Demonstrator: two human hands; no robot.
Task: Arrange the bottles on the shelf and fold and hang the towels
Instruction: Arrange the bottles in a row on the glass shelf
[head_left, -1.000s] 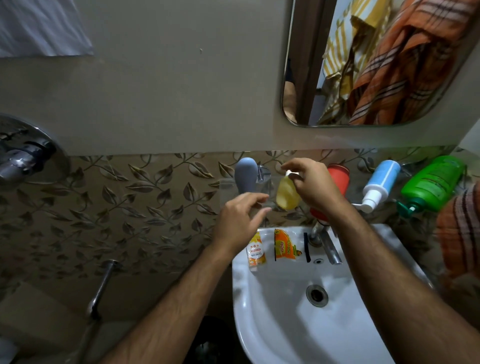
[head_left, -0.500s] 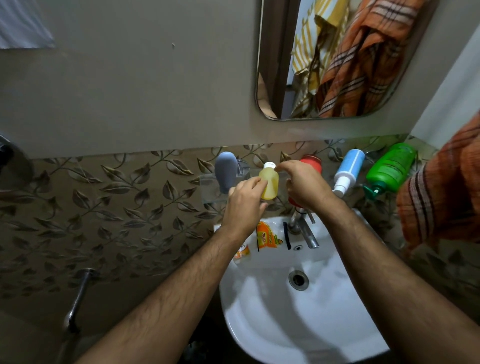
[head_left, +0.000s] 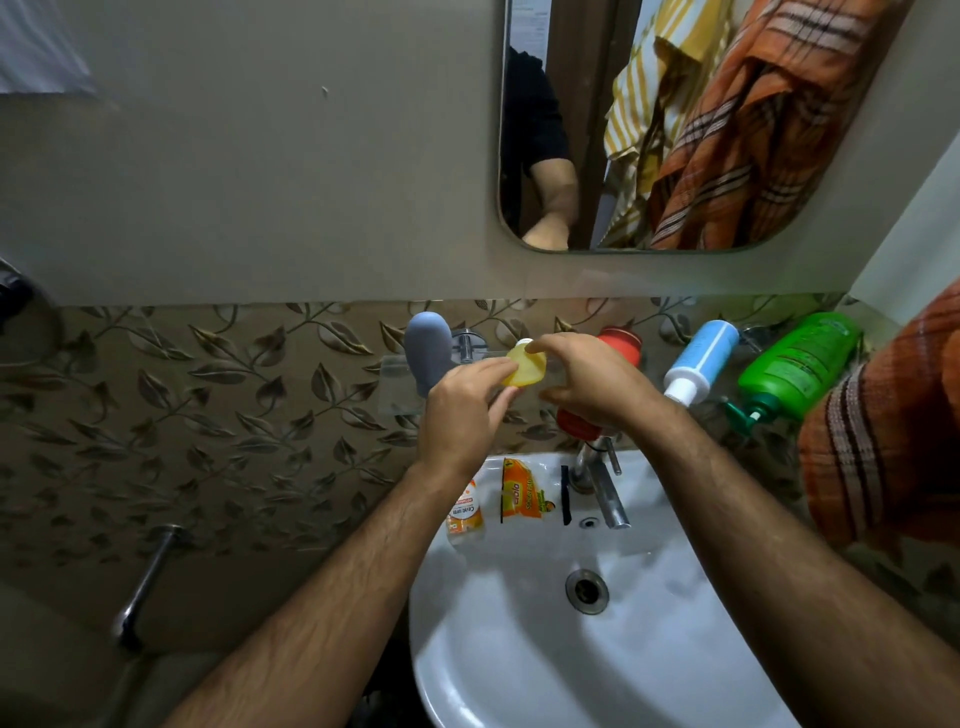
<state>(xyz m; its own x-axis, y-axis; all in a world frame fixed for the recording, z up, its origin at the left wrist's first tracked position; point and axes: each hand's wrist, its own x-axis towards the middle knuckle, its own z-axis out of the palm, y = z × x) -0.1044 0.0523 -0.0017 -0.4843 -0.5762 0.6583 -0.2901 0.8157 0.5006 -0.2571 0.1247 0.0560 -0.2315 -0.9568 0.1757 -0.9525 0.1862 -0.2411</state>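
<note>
A small yellow bottle (head_left: 525, 368) with a white cap stands on the glass shelf (head_left: 400, 387) above the sink. My left hand (head_left: 462, 415) pinches its lower side with the fingertips. My right hand (head_left: 592, 384) holds it from the right, fingers over its top. On the shelf also stand a grey bottle (head_left: 428, 353), a red bottle (head_left: 618, 340) partly hidden behind my right hand, a blue and white bottle (head_left: 698, 358) and a green pump bottle (head_left: 795, 366). An orange checked towel (head_left: 893, 431) hangs at the right edge.
Below is a white sink (head_left: 519, 623) with a metal tap (head_left: 597, 483), two orange sachets (head_left: 522, 493) and a black comb (head_left: 565, 493) on its rim. The mirror (head_left: 675, 130) reflects hanging orange and yellow towels. A metal pipe (head_left: 145, 582) juts from the left wall.
The yellow bottle, first held by my right hand alone, is now held by both hands on the shelf. My left hand rose to it. The camera shifted slightly.
</note>
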